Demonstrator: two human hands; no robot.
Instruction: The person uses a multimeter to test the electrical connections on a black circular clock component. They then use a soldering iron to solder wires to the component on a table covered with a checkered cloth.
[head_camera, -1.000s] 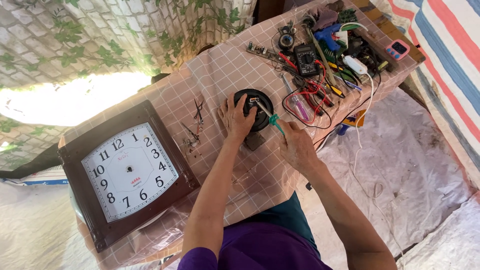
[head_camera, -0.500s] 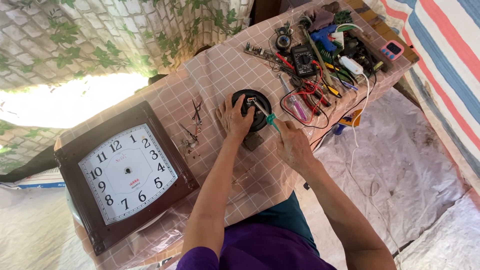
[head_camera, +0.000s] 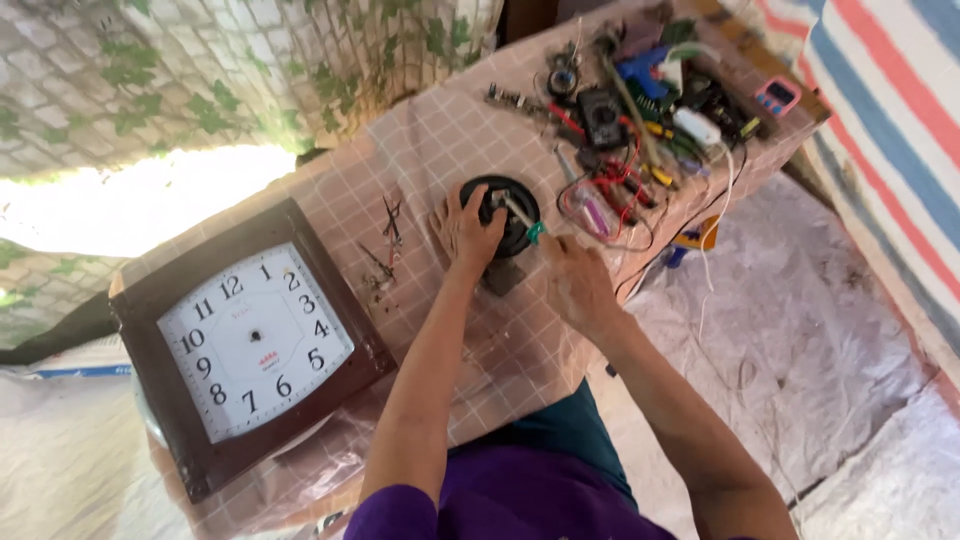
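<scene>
A round black clock movement (head_camera: 515, 240) lies on the pink checked table cloth (head_camera: 440, 140). My left hand (head_camera: 464, 228) rests on its left side and holds it down. My right hand (head_camera: 575, 280) grips a small screwdriver with a green handle (head_camera: 528, 224); its metal tip points into the top of the black part. A square brown wall clock with a white dial (head_camera: 250, 340), without hands, lies to the left. Loose thin clock hands (head_camera: 390, 222) lie on the cloth between the clock and my left hand.
A heap of tools, pliers, wires, a black meter and a blue glue gun (head_camera: 640, 110) fills the table's far right corner. White cables (head_camera: 715, 200) hang over the right edge. A striped tarp (head_camera: 880, 110) stands at right, plastic sheeting covers the ground.
Both hands stay on the black part and the screwdriver, with only slight shifts. The view has drifted a little.
</scene>
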